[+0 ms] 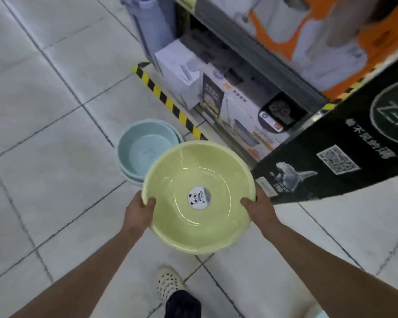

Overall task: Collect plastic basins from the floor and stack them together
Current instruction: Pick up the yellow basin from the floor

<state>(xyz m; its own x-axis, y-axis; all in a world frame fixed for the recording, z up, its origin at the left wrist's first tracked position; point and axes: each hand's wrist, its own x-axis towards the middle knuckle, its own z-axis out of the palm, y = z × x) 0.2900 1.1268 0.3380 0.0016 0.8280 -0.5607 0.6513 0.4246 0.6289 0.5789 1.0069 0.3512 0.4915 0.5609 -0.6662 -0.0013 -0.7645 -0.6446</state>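
Our thumbs hook over the rim of the yellow-green basin [199, 196] while the other fingers curl out of sight beneath it, so both hands are closed on it: our left hand [140, 211] grips the left edge of the rim and our right hand [260, 208] grips the right edge. The yellow-green basin is held level and open side up in front of us, above the tiled floor [44, 111], and a round panda sticker [198, 198] sits at the centre of its bottom. Just beyond the yellow-green basin, to its upper left, the blue basins [145, 150] rest nested on the floor, their near edge hidden behind the rim we hold; how many are nested we cannot tell for certain. Beyond the yellow-green basin to the right, a black carton [345, 154] with white print and a code square juts out, its corner close to our right hand. Farther off from the yellow-green basin, a yellow-and-black striped strip [168, 103] runs along the foot of a shelf [251, 49] stocked with boxed goods. Below the yellow-green basin, nearest us, one foot in a pale perforated shoe [169, 283] stands on the tiles.
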